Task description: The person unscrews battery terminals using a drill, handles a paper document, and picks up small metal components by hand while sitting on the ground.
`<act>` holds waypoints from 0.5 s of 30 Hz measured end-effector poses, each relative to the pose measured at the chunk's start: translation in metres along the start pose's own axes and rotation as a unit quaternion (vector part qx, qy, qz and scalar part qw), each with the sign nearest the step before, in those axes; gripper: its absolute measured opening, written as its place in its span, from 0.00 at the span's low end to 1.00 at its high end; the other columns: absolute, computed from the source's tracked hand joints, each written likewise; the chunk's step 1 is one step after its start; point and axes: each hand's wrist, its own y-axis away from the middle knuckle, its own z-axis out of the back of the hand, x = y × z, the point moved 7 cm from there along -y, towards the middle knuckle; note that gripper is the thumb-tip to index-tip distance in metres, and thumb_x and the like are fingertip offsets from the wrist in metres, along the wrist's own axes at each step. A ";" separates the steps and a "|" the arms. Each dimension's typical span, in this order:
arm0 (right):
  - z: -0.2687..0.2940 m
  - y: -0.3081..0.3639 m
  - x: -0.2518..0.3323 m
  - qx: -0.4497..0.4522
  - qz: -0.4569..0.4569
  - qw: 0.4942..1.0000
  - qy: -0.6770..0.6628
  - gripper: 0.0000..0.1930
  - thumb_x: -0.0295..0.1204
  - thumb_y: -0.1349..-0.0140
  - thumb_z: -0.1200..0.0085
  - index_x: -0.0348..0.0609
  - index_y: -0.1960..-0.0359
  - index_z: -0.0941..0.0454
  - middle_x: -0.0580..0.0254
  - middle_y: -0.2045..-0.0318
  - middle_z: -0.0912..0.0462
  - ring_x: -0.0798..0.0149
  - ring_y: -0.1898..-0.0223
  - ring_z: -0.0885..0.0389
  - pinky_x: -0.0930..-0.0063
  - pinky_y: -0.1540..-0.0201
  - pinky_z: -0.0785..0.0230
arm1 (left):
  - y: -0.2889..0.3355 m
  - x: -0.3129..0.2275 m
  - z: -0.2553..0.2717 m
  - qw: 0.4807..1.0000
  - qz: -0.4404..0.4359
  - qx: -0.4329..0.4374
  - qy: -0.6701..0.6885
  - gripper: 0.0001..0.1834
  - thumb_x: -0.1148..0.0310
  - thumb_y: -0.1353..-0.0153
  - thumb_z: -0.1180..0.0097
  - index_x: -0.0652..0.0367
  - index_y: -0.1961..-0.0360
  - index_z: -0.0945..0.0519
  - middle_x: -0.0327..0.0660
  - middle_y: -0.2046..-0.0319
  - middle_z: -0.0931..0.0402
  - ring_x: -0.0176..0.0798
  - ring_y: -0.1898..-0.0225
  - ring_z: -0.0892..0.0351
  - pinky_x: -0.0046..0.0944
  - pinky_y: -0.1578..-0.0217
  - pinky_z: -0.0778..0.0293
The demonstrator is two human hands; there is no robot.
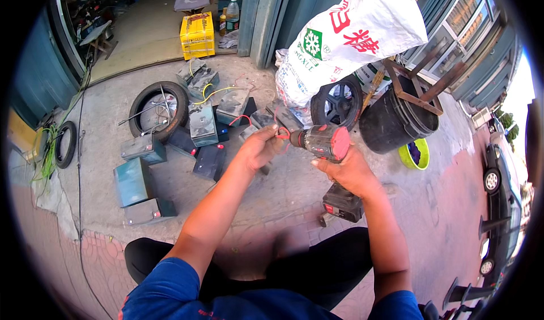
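My right hand (352, 173) is wrapped round the grip of a black and red cordless drill (320, 141), its chuck pointing left. At the chuck's front, my left hand (263, 146) pinches a thin red wire (283, 133). Whether the wire is fixed in the chuck is too small to tell. Below my right hand hangs the drill's battery pack (342, 202). Several dark block-shaped batteries lie beyond and left of my hands, among them a grey-topped battery (203, 123) and a black battery (209, 161). A yellow wire (212, 95) runs over the far ones.
A tyre (180, 107) with metal tools in it lies left of the batteries. Beyond my right hand stand a wheel (338, 103), a white sack (351, 37), a black bucket (391, 122) and a green bowl (415, 154). A yellow box (197, 35) sits by the doorway.
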 end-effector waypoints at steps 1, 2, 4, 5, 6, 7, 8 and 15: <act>-0.006 0.003 0.001 0.007 0.006 1.000 -0.004 0.16 0.31 0.37 0.29 0.39 0.51 0.17 0.73 0.68 0.18 0.76 0.69 0.27 0.73 0.65 0.29 | 0.011 -0.005 0.002 1.000 -0.007 -0.002 -0.002 0.04 0.70 0.25 0.40 0.59 0.56 0.18 0.40 0.61 0.14 0.35 0.63 0.13 0.31 0.61 0.13; -0.011 0.005 0.001 0.014 0.011 1.000 -0.008 0.16 0.31 0.37 0.29 0.39 0.51 0.17 0.73 0.68 0.18 0.77 0.69 0.27 0.73 0.64 0.29 | 0.018 -0.009 0.005 1.000 -0.016 -0.003 -0.027 0.04 0.70 0.26 0.40 0.59 0.57 0.18 0.39 0.62 0.14 0.34 0.63 0.13 0.30 0.60 0.13; -0.018 0.009 0.002 0.020 0.011 1.000 0.007 0.17 0.32 0.37 0.29 0.39 0.50 0.16 0.72 0.67 0.18 0.76 0.68 0.26 0.72 0.62 0.28 | 0.029 -0.015 0.010 0.997 -0.032 -0.005 -0.076 0.03 0.71 0.27 0.38 0.58 0.57 0.18 0.38 0.63 0.15 0.32 0.63 0.13 0.28 0.59 0.13; -0.020 0.011 0.002 0.019 0.006 0.999 0.028 0.17 0.33 0.37 0.29 0.39 0.50 0.16 0.71 0.67 0.17 0.75 0.67 0.26 0.72 0.61 0.27 | 0.034 -0.018 0.013 0.993 -0.046 -0.027 -0.103 0.03 0.71 0.28 0.38 0.58 0.57 0.18 0.38 0.63 0.15 0.32 0.63 0.13 0.29 0.60 0.13; -0.022 0.012 0.003 0.019 0.001 0.999 0.048 0.18 0.33 0.37 0.29 0.38 0.49 0.16 0.69 0.66 0.17 0.74 0.66 0.25 0.71 0.59 0.26 | 0.038 -0.020 0.017 0.989 -0.059 -0.050 -0.129 0.03 0.72 0.28 0.37 0.58 0.58 0.18 0.37 0.63 0.15 0.32 0.64 0.14 0.30 0.61 0.14; -0.026 0.011 0.005 0.014 0.012 0.998 0.061 0.18 0.34 0.37 0.29 0.38 0.49 0.16 0.68 0.66 0.16 0.73 0.66 0.24 0.70 0.58 0.26 | 0.043 -0.025 0.020 0.982 -0.076 -0.074 -0.154 0.03 0.72 0.29 0.37 0.59 0.58 0.18 0.37 0.63 0.16 0.32 0.65 0.14 0.30 0.62 0.14; -0.031 0.011 0.007 0.009 0.025 0.997 0.075 0.19 0.34 0.37 0.29 0.38 0.49 0.16 0.66 0.66 0.16 0.72 0.65 0.24 0.68 0.57 0.26 | 0.045 -0.028 0.026 0.977 -0.098 -0.092 -0.166 0.03 0.72 0.29 0.36 0.59 0.59 0.18 0.37 0.64 0.16 0.32 0.65 0.15 0.31 0.63 0.15; -0.044 0.019 0.012 -0.008 0.026 0.996 0.084 0.17 0.33 0.38 0.29 0.37 0.52 0.17 0.66 0.69 0.17 0.71 0.68 0.24 0.68 0.61 0.26 | 0.052 -0.077 0.090 0.912 -0.199 -0.226 -0.280 0.04 0.74 0.31 0.37 0.63 0.62 0.18 0.41 0.70 0.16 0.36 0.72 0.17 0.36 0.68 0.20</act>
